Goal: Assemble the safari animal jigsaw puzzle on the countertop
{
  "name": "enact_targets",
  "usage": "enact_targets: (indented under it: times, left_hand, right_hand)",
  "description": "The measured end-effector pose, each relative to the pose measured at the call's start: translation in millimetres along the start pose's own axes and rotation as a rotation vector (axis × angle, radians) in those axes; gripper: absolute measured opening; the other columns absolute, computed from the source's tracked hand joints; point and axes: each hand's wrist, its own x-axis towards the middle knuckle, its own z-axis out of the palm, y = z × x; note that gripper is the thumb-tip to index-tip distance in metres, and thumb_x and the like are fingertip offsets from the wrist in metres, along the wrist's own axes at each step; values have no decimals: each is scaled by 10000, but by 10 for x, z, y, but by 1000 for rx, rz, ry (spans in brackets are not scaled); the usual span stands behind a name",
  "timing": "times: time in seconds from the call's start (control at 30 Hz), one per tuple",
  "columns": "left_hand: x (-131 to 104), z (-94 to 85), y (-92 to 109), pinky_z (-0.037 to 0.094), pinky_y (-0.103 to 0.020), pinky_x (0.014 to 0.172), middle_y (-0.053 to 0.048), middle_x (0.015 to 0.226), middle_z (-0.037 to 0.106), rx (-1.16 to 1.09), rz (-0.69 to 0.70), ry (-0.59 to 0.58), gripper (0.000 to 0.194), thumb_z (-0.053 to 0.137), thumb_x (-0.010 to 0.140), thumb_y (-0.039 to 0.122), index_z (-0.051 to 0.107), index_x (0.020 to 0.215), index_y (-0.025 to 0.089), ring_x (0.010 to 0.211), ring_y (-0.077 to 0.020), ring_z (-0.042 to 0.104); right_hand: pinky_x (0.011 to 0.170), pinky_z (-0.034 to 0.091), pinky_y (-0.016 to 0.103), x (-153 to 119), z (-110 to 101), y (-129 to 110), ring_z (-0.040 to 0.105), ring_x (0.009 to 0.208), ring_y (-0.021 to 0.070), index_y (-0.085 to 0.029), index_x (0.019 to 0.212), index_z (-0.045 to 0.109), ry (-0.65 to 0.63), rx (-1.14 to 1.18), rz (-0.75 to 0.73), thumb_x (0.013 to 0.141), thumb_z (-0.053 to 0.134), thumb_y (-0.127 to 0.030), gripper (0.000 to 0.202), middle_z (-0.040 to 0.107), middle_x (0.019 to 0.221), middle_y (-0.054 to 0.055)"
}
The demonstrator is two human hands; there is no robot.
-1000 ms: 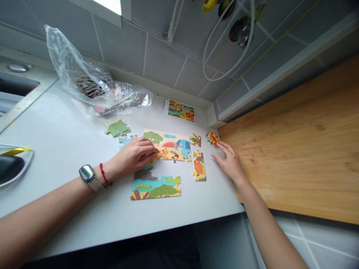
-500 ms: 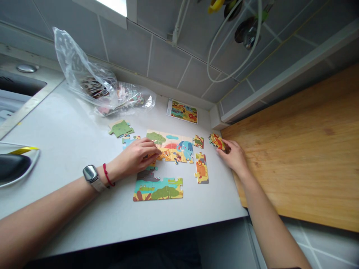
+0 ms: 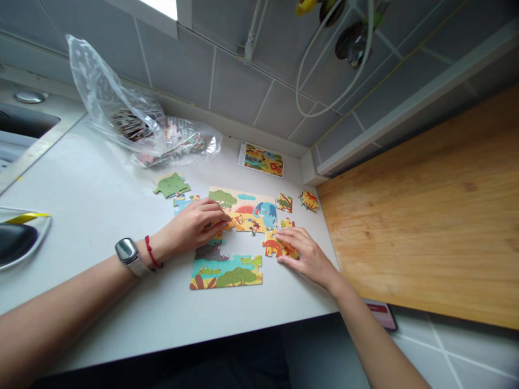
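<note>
A partly joined jigsaw puzzle lies on the white counter, with an elephant in its upper section (image 3: 265, 213) and crocodiles in its lower section (image 3: 227, 273). My left hand (image 3: 198, 224) rests over its left side, fingers bent together and fingertips touching the leopard area; anything between them is hidden. At the puzzle's right, my right hand (image 3: 302, 254) grips an orange-and-yellow puzzle piece (image 3: 272, 247) between thumb and fingers, low over the counter. Behind its fingers shows the top of a yellow piece (image 3: 287, 222). A small piece with a branch (image 3: 284, 202) lies beyond.
Loose pieces (image 3: 310, 200) lie by the wooden board (image 3: 405, 216) on the right. A green piece (image 3: 172, 186) sits left of the puzzle. Further back are a picture card (image 3: 261, 159) and a clear plastic bag (image 3: 121, 116). A sink (image 3: 28, 121) borders the left.
My right hand has come from the loose pieces by the wooden board leftward to the puzzle, carrying the orange-and-yellow piece. My left hand stays on the puzzle. The view has shifted slightly.
</note>
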Motion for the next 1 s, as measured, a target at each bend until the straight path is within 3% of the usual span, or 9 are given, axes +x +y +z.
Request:
enact_targets:
  times: [0.2,0.4,0.8,1.0]
  left_hand:
    - [-8,2,-7,505,-352,822,-78,943,758,4,9,-2,241,529,1079,261,754,1026,195,903,-216,666]
    - [-11,14,-12,511,-356,816,-84,937,757,-12,-21,17,233,551,1060,273,770,1022,205,914,-225,667]
    - [-30,23,-37,497,-359,817,-76,953,757,12,-16,-10,246,540,1080,299,762,1031,207,925,-221,661]
    - [-24,22,-24,503,-359,820,-79,945,756,18,-12,-6,249,533,1075,290,761,1021,205,910,-217,664]
  right_hand:
    - [1245,441,579,-178,35,128,492,1511,352,-290,1562,561,26,-61,130,892,807,-532,754,523,1623,140]
    - [1294,341,616,-264,97,249,291,1629,344,-317,1671,376,-35,-68,93,946,746,-539,843,349,1745,104]
    - [1270,363,628,-614,169,187,289,1621,339,-323,1677,354,-32,-125,113,1003,680,-500,770,343,1733,108]
    - [1242,415,633,-785,134,103,369,1594,374,-291,1621,481,-33,-145,81,969,720,-517,731,471,1679,133]
